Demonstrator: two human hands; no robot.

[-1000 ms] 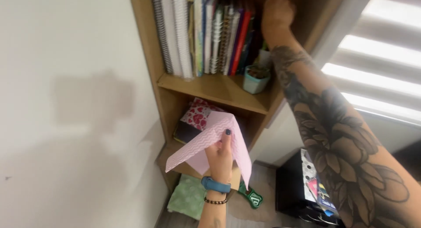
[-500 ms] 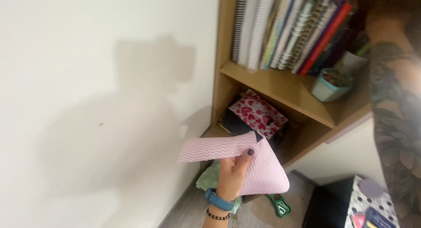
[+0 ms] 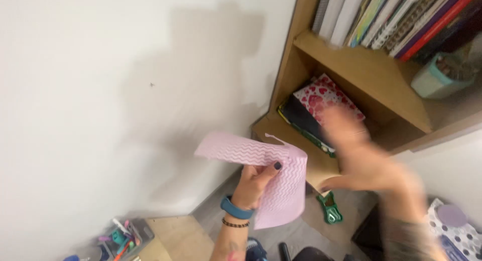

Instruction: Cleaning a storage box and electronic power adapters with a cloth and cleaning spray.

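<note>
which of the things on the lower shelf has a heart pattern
The pink-and-white box, leaning on top at the back of the lower shelf. It alone carries red hearts; the flat item beneath it is dark with a green edge.

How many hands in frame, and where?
2. Left hand at lower centre grips the pink cloth; right hand, blurred, is right of the cloth, before the wooden shelf.
</note>
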